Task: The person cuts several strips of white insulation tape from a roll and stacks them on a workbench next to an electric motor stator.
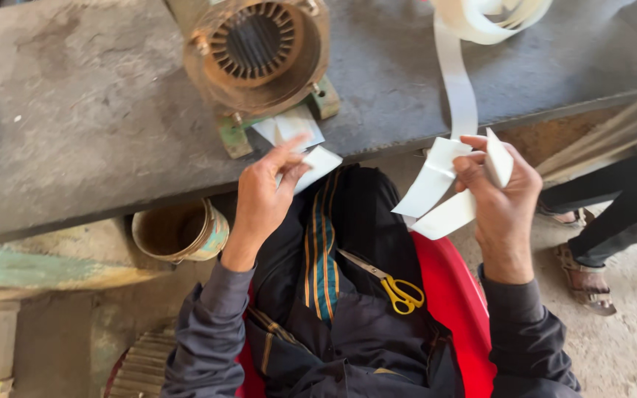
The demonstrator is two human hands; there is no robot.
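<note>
Left hand (263,195) pinches a small white paper piece (317,166); right hand (501,199) grips folded white strip (436,184) at the dark, scuffed bench (75,125) edge.

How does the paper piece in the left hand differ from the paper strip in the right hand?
The paper piece in the left hand is a short, separate rectangle; the paper strip in the right hand is long and runs up to a roll on the bench. The piece lies flat between fingers; the strip is folded into loops. Both are white and plain.
</note>
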